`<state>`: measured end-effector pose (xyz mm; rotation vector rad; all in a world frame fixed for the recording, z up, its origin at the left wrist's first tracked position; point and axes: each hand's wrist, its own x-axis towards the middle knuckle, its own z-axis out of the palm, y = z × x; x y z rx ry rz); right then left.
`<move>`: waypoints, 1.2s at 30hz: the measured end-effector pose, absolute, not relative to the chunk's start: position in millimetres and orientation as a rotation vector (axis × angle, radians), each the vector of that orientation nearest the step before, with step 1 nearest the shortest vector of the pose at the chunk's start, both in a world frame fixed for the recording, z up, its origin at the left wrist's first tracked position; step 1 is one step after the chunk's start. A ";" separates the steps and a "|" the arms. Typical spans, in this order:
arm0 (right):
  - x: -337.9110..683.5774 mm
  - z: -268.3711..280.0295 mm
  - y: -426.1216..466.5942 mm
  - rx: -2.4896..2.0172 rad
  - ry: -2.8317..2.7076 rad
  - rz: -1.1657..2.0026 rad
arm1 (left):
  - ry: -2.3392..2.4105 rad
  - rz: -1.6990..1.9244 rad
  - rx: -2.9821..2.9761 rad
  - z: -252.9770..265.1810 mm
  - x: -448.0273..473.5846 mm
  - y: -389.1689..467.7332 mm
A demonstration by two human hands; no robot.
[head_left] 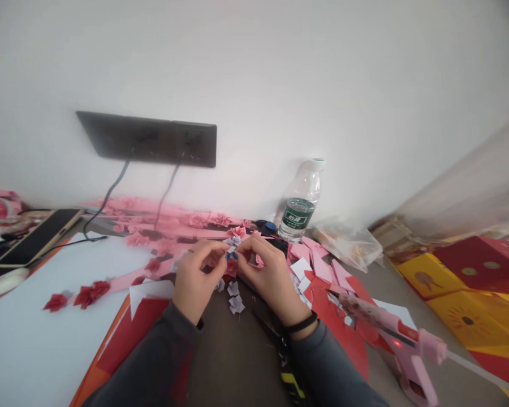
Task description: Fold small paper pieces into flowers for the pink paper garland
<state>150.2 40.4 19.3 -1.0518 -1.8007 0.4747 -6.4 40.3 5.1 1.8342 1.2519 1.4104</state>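
Note:
Both my hands meet at the middle of the table, fingers pinched round a small pale lilac paper flower (233, 243). My left hand (197, 278) grips it from the left, and my right hand (276, 276) from the right. Blue patches show at the fingertips; whether they are paper or nails I cannot make out. Just below the hands lie several loose lilac paper flowers (236, 304). A dark-handled tool with yellow-green marks (292, 384), perhaps scissors, lies partly hidden beside my right wrist.
A pink glue gun (385, 322) with a red light rests at the right, near yellow and red boxes (470, 299). A water bottle (299, 203) stands against the wall. Pink and red paper flowers (93, 293), white paper (46, 333) and a phone (40, 237) lie left; cables hang from a socket panel (152, 140).

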 end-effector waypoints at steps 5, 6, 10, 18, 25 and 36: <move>150.9 19.6 40.4 -1.042 -1.827 0.483 | 1.251 1.371 1.867 3.2 -6.2 39.4; 151.3 19.7 40.6 -1.041 -1.824 0.494 | 1.252 1.375 1.864 3.5 -6.1 39.4; 152.7 20.6 41.6 -1.033 -1.833 0.539 | 1.215 1.407 1.797 6.1 -6.6 40.0; 153.3 24.8 40.4 -1.031 -1.756 0.752 | 1.095 1.449 1.651 12.5 -7.4 41.5; 152.5 25.1 39.1 -0.998 -1.660 0.939 | 1.026 1.428 1.358 15.8 -5.5 41.6; 152.0 23.9 42.3 -1.022 -1.634 0.802 | 1.093 1.385 1.353 10.3 -5.9 41.2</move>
